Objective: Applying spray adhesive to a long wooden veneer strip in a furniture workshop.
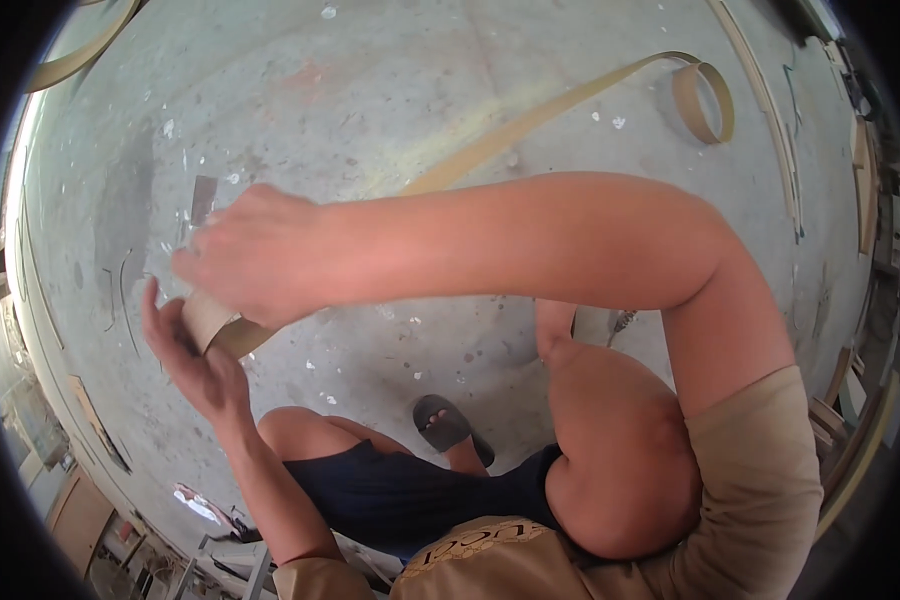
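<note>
A tan strip, thin and flat, curves between my two hands at the left. My left hand is closed around it, thumb on the near side and fingers on the far side. Reaching across from the right, my right hand is over the strip's upper part with its fingers curled and slightly blurred. What those fingers grip is hidden. Just beyond them shows a small grey flat piece; I cannot tell whether it is held or lies on the floor. A long tan band runs out from behind my right forearm.
The band ends in a loose coil at the upper right. Another curved band lies at the far left corner. Thin dark wires rest left of my hands on the stained concrete floor. Long wooden strips line the right.
</note>
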Available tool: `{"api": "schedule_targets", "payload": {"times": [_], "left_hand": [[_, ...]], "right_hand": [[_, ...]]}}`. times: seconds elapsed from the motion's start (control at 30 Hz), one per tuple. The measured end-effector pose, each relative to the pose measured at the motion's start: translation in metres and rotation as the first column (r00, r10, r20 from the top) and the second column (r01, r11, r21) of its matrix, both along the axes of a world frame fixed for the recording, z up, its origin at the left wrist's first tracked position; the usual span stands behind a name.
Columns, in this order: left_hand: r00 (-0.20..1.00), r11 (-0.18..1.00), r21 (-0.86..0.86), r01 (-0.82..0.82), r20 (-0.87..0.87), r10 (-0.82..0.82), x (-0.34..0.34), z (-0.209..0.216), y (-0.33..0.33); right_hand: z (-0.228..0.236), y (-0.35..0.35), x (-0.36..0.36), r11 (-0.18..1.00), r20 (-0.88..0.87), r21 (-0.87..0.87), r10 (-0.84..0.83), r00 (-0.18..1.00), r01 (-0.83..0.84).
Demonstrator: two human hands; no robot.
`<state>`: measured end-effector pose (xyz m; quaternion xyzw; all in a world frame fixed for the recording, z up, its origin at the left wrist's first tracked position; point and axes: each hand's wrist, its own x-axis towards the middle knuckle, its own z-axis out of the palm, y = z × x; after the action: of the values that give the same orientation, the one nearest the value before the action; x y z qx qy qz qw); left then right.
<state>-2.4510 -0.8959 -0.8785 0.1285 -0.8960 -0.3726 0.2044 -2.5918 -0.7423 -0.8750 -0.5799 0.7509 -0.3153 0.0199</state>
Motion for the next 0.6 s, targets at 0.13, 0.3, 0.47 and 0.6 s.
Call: {"api": "schedule_targets", "payload": {"times": [0.13, 0.3, 0.47, 0.6], "left_hand": [[0.954, 0.997, 0.063, -0.034, -0.296, 0.051, 0.039, -0.036, -0.056], [0.973, 0.972, 0.053, -0.229, -0.014, 0.23, 0.057, -0.021, -0.074], [0.959, 0.912, -0.309, -0.269, 0.002, 0.283, 0.035, 0.047, -0.007], [0.957, 0.828, -0.485, -0.281, -0.207, 0.204, 0.022, 0.051, -0.009]], "right_hand": [[-0.031, 0.024, -0.015, 0.993, 0.357, 0.022, 0.101, 0.929, -0.117], [-0.016, 0.018, 0.001, 0.992, 0.461, -0.005, 0.118, 0.879, -0.13], [0.0, -0.006, 0.013, 0.998, 0.187, -0.021, 0.059, 0.981, -0.056], [0.008, -0.002, -0.001, 0.999, 0.116, -0.036, 0.019, 0.993, -0.015]]}}
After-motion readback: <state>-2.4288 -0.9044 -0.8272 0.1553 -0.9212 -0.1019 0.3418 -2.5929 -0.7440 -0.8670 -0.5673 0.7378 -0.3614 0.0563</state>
